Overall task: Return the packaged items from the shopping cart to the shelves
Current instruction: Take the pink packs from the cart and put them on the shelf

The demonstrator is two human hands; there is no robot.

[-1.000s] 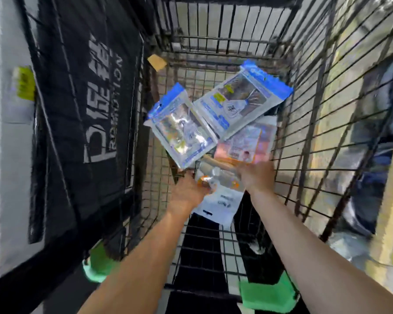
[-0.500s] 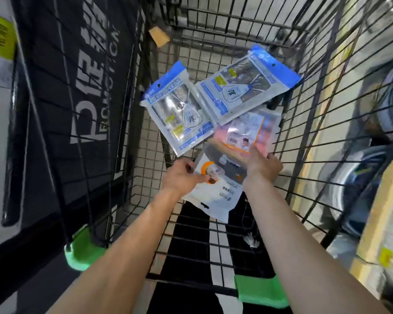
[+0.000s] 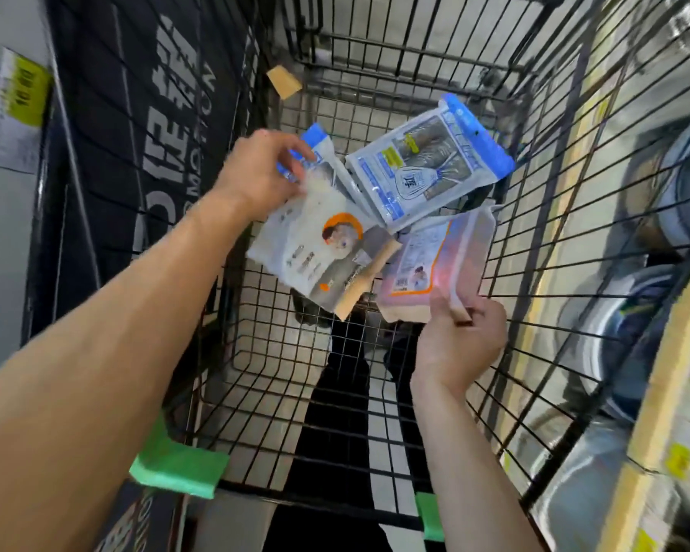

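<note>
Head view looks down into a black wire shopping cart [image 3: 542,272], where both bare hands are gathering packets off its mesh floor. As I judge it, the step in hand is the pick-up: nothing has left the cart yet, and the shelves proper are not clearly shown, only blurred goods past the right wall.

Left hand [image 3: 261,175] has its grip closed on the far corner of a white flat packet with an orange circle [image 3: 319,256], and its fingers also overlap a blue-topped clear packet [image 3: 315,147] that lies mostly hidden beneath; whether that one is gripped too I cannot tell. Right hand [image 3: 461,344] pinches the near edge of a pink translucent packet [image 3: 439,268] between thumb and fingers.

A second blue-topped clear packet [image 3: 431,165] rests free at the far middle of the cart, overlapping the pink one.

The white packet's long axis runs from far-left to near-right, its tan end pointing toward the near right. The pink packet runs near to far, tipped a little rightward. The free blue packet slants from near-left to far-right, blue header at the far right.

Next, I would expect both hands to lift their packets clear of the wire walls and turn toward a shelf, with the free blue packet left to collect.
</note>
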